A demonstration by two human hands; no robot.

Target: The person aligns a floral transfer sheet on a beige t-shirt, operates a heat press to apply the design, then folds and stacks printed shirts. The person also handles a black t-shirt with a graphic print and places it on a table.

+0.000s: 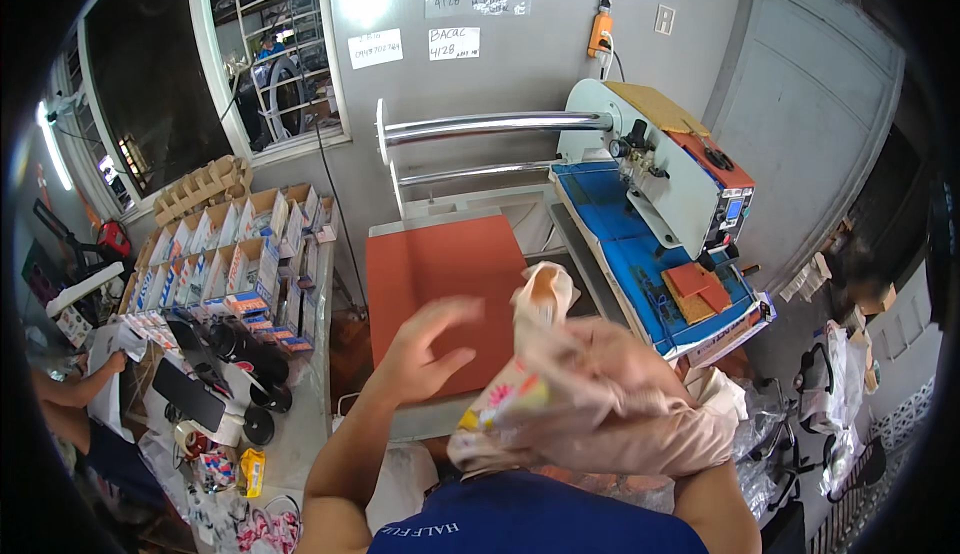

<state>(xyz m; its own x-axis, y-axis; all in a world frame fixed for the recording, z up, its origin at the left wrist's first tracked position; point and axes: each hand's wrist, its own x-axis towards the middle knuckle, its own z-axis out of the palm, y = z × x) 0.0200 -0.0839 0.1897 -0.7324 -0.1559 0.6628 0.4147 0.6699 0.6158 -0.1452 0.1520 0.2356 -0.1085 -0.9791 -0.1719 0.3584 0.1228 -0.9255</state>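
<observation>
A beige cloth garment (610,434) with a pink and yellow flower print is bunched in front of my chest. It hangs around my right forearm, and a twisted end of it sticks up toward the heat press. My right hand (610,354) is among its folds, smeared by motion, so its fingers cannot be made out. To the left, my left hand (428,349) is raised above the red-brown pad (440,274) of the press, apart from the garment. Its thumb and fingers are spread, slightly blurred, and hold nothing.
A heat press (650,169) stands at the right, with scissors (718,156) on top and a blue platen (640,254) below. Cardboard bins (215,264) of packets, a black bottle (240,344) and a phone (188,394) fill the left table. Another person's arm (85,389) is at far left.
</observation>
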